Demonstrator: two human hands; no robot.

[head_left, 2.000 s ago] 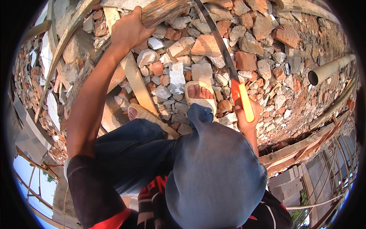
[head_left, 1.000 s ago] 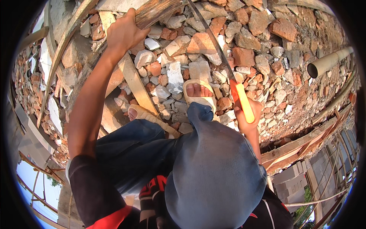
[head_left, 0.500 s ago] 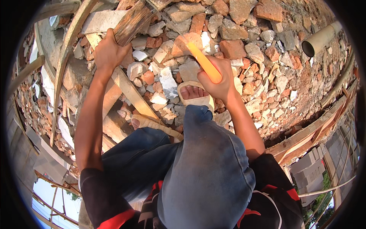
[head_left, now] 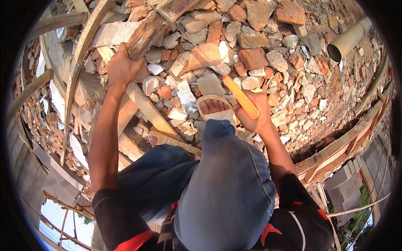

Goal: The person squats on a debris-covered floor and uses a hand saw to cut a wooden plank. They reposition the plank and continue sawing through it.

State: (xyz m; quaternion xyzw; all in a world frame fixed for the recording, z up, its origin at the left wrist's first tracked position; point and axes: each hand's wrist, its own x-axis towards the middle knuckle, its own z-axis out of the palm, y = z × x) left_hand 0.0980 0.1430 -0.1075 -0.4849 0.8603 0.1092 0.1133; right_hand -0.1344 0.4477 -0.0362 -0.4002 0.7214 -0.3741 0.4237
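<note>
My left hand point(head_left: 122, 70) grips the near end of a weathered brown wooden beam point(head_left: 154, 32), which slants up toward the top edge. In my right hand point(head_left: 258, 112) is a handsaw point(head_left: 241, 97) by its orange handle. Its thin blade runs up and left, and the far part reaches across the beam near the top. The blade is faint against the stones, so its teeth cannot be made out. My sandalled foot point(head_left: 212, 106) rests on rubble between the hands, with the other foot point(head_left: 167, 140) beside a pale wood strip.
Broken bricks and stones point(head_left: 253, 59) cover the ground. A pale pipe point(head_left: 349, 39) lies at the upper right. Curved-looking timber poles point(head_left: 75, 71) stand along the left, and a wooden frame point(head_left: 335, 157) runs along the right. A light wood strip point(head_left: 150, 111) lies below my left hand.
My right hand has drawn the handsaw back, down and to the right, away from the beam. My left hand keeps its grip on the beam, shifting only slightly in view.
</note>
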